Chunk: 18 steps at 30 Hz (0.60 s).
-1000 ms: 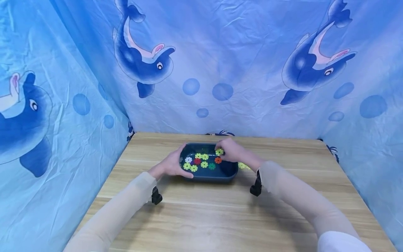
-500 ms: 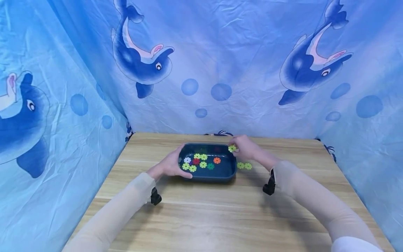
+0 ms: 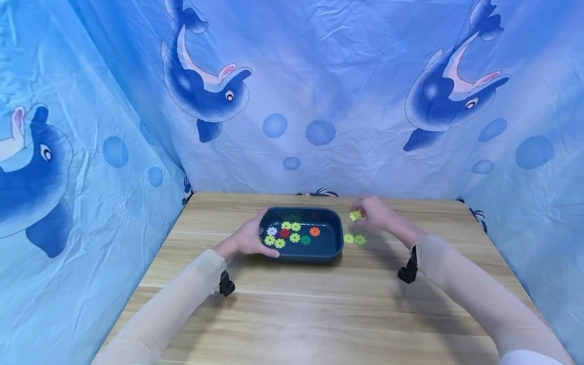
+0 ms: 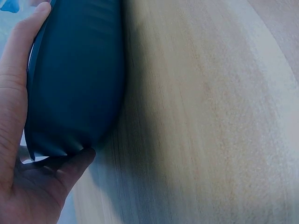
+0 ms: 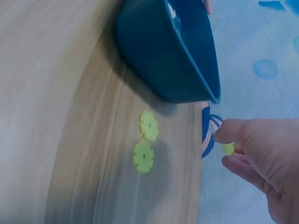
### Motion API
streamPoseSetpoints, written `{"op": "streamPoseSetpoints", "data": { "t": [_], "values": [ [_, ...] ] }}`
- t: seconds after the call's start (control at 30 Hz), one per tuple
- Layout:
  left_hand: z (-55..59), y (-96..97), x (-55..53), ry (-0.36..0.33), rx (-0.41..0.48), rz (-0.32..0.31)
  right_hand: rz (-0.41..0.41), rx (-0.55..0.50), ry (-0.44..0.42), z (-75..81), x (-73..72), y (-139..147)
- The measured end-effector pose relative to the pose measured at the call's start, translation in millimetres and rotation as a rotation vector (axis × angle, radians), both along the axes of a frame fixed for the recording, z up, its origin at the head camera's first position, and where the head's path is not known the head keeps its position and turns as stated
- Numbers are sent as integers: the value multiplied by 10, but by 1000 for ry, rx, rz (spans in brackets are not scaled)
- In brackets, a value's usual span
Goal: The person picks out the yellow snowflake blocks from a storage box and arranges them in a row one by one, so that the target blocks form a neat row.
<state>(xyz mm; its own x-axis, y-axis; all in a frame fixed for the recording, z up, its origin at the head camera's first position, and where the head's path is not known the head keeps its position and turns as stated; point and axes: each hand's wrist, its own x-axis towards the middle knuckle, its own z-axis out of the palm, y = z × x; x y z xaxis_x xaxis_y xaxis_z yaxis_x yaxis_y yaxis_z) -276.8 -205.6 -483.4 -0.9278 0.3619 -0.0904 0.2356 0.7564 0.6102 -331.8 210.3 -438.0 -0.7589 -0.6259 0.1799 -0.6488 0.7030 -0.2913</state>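
Observation:
A dark blue-green basin point(image 3: 319, 253) stands on the table, with several flower-shaped plastic pieces inside: yellow-green, white, red, green and an orange piece point(image 3: 315, 231). My left hand point(image 3: 248, 237) grips the basin's left end; in the left wrist view the thumb lies along the rim and the fingers go round the end. To the right of the basin my right hand point(image 3: 375, 214) pinches a yellow-green flower piece point(image 3: 355, 216), raised over the table and partly hidden by the fingers. Below it, two yellow-green flower pieces point(image 5: 143, 156) lie side by side on the wood, close to the basin's right end.
The wooden table point(image 3: 292, 309) runs up to a blue dolphin-print cloth point(image 3: 365, 167) at the back and on both sides. Black cameras are strapped to both wrists, such as the right wrist camera point(image 3: 408, 271).
My right hand has carried the yellow-green flower piece from over the basin rightward past its rim. The two pieces on the table have come into full view. My left hand keeps its hold.

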Motion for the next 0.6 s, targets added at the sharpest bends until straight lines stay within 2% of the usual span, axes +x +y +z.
{"op": "streamPoseSetpoints", "data": {
  "t": [0.27,0.6],
  "values": [
    [8,-4,3,-10,14,9,1,-7,6,-63,60,192],
    [0,-4,5,-3,1,4,-42,0,-21,-181,124,356]
  ]
}}
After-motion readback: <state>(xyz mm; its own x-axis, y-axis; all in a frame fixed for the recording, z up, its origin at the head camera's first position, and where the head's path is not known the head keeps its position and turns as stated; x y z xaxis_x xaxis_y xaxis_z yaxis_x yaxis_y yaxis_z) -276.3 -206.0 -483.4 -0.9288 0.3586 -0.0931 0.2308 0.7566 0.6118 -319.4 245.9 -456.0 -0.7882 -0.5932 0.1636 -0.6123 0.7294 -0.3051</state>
